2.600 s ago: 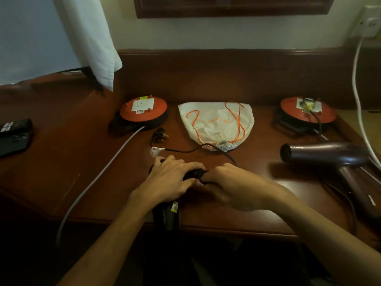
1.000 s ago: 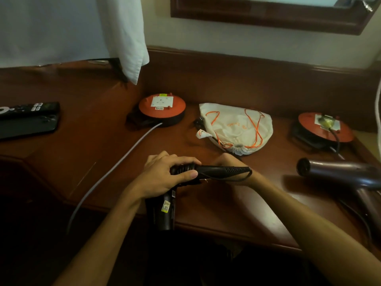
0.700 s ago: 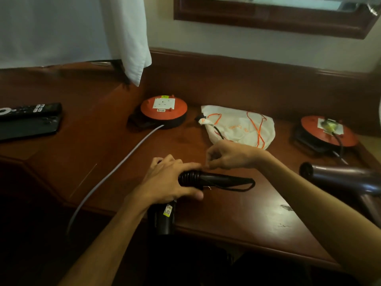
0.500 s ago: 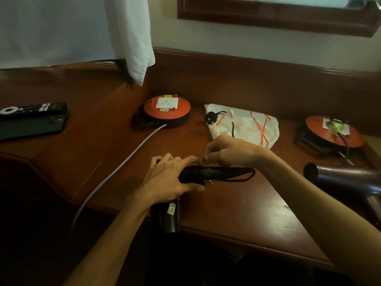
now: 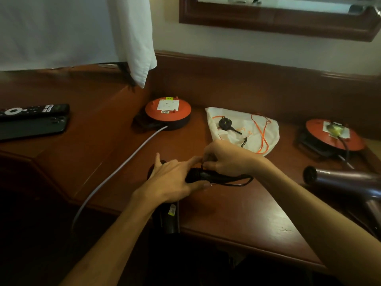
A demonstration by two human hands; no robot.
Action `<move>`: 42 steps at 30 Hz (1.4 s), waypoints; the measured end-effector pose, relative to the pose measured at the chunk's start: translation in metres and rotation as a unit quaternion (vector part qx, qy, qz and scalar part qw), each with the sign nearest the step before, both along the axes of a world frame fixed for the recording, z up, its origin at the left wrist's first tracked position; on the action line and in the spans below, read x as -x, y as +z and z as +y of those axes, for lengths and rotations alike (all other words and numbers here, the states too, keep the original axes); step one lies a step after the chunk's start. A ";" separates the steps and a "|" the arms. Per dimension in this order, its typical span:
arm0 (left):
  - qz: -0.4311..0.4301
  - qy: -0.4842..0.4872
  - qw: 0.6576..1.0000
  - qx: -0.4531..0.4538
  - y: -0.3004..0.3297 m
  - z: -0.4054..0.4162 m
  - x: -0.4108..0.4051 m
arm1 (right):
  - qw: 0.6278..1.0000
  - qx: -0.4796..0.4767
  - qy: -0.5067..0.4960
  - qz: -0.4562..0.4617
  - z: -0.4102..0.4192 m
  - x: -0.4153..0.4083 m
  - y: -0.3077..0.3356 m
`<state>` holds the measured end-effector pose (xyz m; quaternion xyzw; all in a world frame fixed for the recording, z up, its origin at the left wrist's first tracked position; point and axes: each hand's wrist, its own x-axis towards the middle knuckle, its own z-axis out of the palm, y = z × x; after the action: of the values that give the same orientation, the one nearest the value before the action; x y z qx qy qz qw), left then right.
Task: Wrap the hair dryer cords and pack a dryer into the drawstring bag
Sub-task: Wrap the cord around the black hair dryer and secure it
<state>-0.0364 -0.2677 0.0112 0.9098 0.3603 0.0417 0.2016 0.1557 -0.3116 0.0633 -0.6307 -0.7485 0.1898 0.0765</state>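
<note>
Black hair dryer (image 5: 198, 176), at near table (image 5: 237, 213) edge, cord-wrapping under way: left hand (image 5: 175, 180) grips body, right hand (image 5: 228, 157) pinches cord (image 5: 237, 181); next, likely wind remaining length, plug (image 5: 224, 123) lying on drawstring bag (image 5: 266, 131).

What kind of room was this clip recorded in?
Probably a hotel room: a dark red-brown wooden desk built against a matching wall panel, a wood-framed mirror above it, a black TV remote control, and a white drawstring bag with orange cord beside hair dryers.
</note>
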 end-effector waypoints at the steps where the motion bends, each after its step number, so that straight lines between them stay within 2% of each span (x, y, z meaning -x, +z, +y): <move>1: 0.004 -0.006 1.000 -0.007 -0.001 0.000 -0.003 | 1.000 0.001 0.002 -0.015 -0.001 0.002 -0.001; 8: -0.010 -0.021 0.997 -0.067 -0.007 0.001 -0.009 | 0.993 0.043 0.023 -0.105 -0.016 0.013 0.014; 12: -0.037 -0.009 0.997 -0.063 0.000 -0.001 -0.009 | 0.987 0.072 0.058 -0.135 -0.019 0.023 0.029; 14: -0.056 0.013 0.997 -0.042 0.002 0.001 -0.007 | 0.989 0.088 0.060 -0.098 -0.024 0.022 0.033; 19: -0.110 0.035 0.993 0.033 0.002 0.016 0.007 | 0.992 0.090 0.052 0.073 -0.045 0.000 0.025; 21: -0.115 0.027 0.992 0.039 0.000 0.019 0.010 | 0.990 0.069 0.041 0.115 -0.052 -0.008 0.014; 25: -0.097 0.028 0.994 0.030 0.000 0.020 0.004 | 0.994 -0.030 0.047 0.090 -0.064 -0.007 -0.015; 30: -0.087 0.063 0.993 0.041 0.001 0.017 -0.005 | 0.968 -0.203 0.003 0.148 -0.064 0.001 -0.066; 33: -0.082 0.083 0.993 0.010 0.003 0.012 -0.011 | 0.961 -0.239 0.014 0.139 -0.063 0.001 -0.083; 36: -0.116 0.105 0.987 0.038 0.005 0.018 -0.006 | 0.969 -0.220 0.011 0.114 -0.069 -0.004 -0.084; 39: -0.143 0.103 0.983 0.051 0.003 0.021 -0.002 | 0.978 -0.162 -0.013 0.127 -0.070 -0.014 -0.091; 42: -0.169 0.102 0.977 0.076 0.001 0.019 0.001 | 0.990 -0.088 -0.048 0.099 -0.053 -0.024 -0.095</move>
<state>-0.0370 -0.2491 0.0121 0.8303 0.4135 0.1882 0.3227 0.1799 -0.3644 -0.0322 -0.6352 -0.7196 0.1806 0.2144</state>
